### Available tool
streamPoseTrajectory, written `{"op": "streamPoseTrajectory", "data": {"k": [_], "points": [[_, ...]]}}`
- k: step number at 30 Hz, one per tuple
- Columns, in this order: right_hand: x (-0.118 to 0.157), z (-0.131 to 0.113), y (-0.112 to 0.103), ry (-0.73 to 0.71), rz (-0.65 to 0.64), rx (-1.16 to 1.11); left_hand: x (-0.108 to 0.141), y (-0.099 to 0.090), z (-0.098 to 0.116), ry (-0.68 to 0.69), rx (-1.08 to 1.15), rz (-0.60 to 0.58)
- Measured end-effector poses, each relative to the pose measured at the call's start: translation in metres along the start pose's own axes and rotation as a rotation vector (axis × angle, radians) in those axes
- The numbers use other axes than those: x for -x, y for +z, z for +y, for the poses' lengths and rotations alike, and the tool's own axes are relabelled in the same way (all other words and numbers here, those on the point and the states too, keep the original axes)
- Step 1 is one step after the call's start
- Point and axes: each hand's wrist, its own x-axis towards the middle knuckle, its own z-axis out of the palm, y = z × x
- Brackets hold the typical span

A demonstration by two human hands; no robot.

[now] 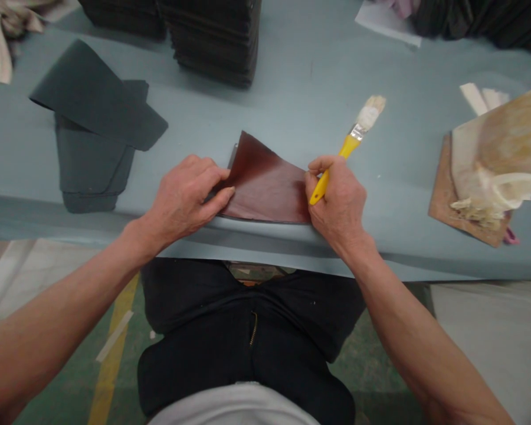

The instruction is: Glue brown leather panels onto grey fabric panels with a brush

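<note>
A reddish-brown piece of leather lies at the table's front edge, its upper left corner lifted. A dark layer shows along its lower edge. My left hand pinches the piece's left side between thumb and fingers. At the opposite side, my right hand grips a paintbrush by its yellow handle, while its fingertips also touch the leather's right edge. The brush's whitish bristles point up and away from me, off the leather. Both hands' lower fingers are partly hidden.
Dark green pieces lie overlapped at left. Tall stacks of dark pieces stand at the back. On the right, a glue-crusted container sits tilted on a brown board. A blue-green sheet covers the table.
</note>
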Motion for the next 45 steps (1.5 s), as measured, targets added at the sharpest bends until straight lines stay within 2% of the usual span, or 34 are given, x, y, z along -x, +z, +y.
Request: {"op": "streamPoseTrajectory", "data": {"k": [7,10,14,18,27,45], "points": [[-0.004,-0.003,-0.004,-0.026,-0.028,0.076,-0.001,0.001,0.001,0.0,0.007,0.0],[-0.008,-0.013,-0.004,-0.03,0.009,0.077,0.0,0.001,0.001,0.002,-0.004,0.0],[-0.012,-0.03,0.004,-0.027,0.065,0.014,0.0,0.001,0.002,0.009,-0.013,-0.008],[-0.013,-0.038,0.014,0.003,0.012,-0.03,0.0,0.0,0.004,-0.001,0.002,-0.011],[-0.009,-0.035,0.015,0.002,-0.108,-0.011,-0.001,-0.003,0.005,-0.029,0.02,-0.03],[-0.008,-0.033,0.015,0.025,-0.108,0.0,0.0,0.0,0.001,0.058,0.094,0.026]]}}
